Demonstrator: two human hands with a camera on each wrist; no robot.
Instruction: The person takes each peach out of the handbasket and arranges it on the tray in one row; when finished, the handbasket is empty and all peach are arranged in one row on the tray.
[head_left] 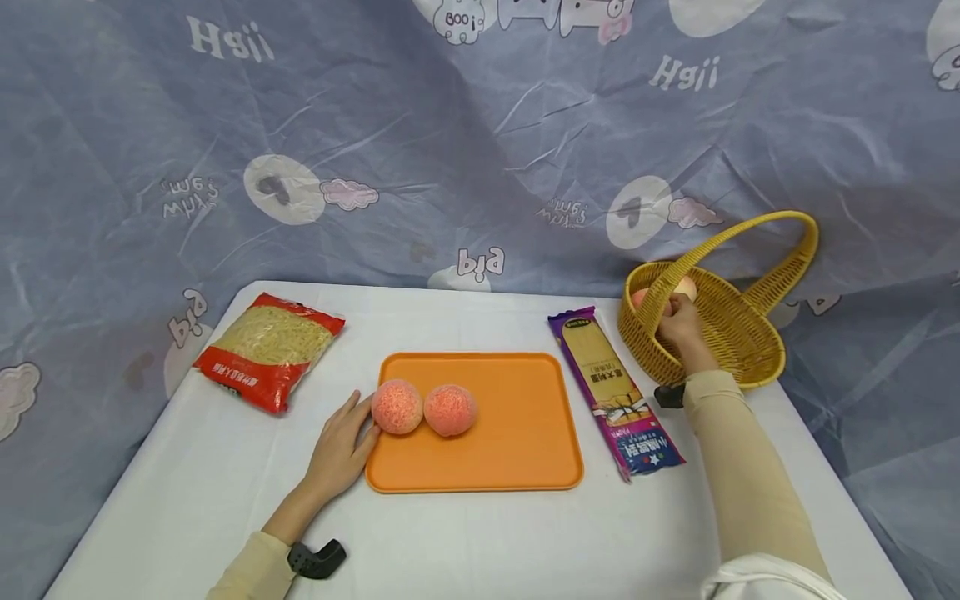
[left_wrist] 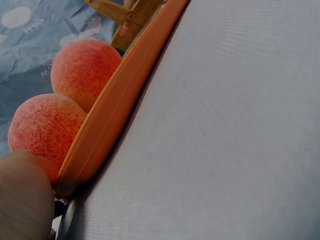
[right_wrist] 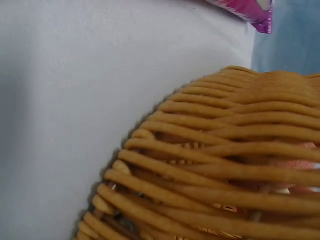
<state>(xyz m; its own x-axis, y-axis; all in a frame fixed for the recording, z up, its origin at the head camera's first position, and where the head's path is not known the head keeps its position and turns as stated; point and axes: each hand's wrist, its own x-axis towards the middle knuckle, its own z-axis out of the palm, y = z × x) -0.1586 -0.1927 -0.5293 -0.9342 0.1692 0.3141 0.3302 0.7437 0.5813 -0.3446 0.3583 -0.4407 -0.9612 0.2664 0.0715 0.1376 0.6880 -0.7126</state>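
Two pink-orange peaches sit side by side on the left part of an orange tray. My left hand lies at the tray's left edge, its fingers loosely extended and fingertips right at the nearer peach. At the far right, my right hand reaches inside a yellow wicker basket. Its fingers are bent beside a pink peach and a paler round fruit there; I cannot tell whether they grip either one. Basket weave hides that hand in the right wrist view.
A purple pack of pasta lies between tray and basket. On the left is a red-and-clear bag of pasta. The basket's tall handle arches over its opening. A grey-blue printed cloth hangs behind the white table.
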